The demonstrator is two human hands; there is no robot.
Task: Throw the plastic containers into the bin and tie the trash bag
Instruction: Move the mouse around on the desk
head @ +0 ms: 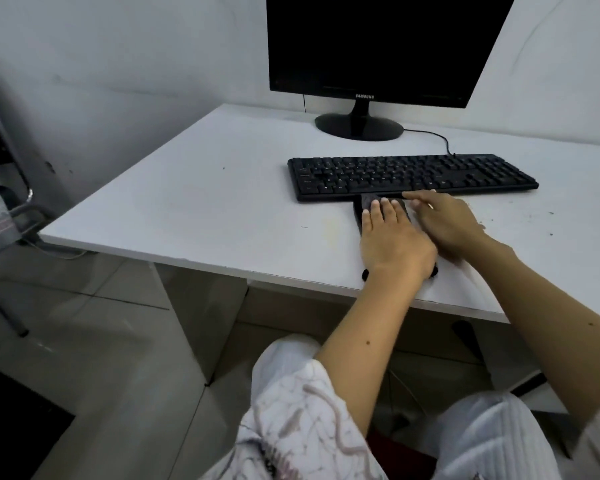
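Observation:
A folded black plastic bag (pixel 360 216) lies flat on the white desk (pixel 194 202), just in front of the keyboard. My left hand (pixel 392 244) presses down on it with straight fingers and covers most of it. My right hand (pixel 447 221) lies flat beside it on the right, fingers stretched toward the keyboard's edge, touching the bag's right side. A small black end of the bag (pixel 365 274) shows under my left wrist near the desk's front edge. No plastic containers and no bin are in view.
A black keyboard (pixel 413 174) and a black monitor (pixel 374 57) stand behind my hands, a cable running between them. A chair frame (pixel 18 209) is at the far left. Tiled floor (pixel 94 341) lies below the desk, my knees under its edge.

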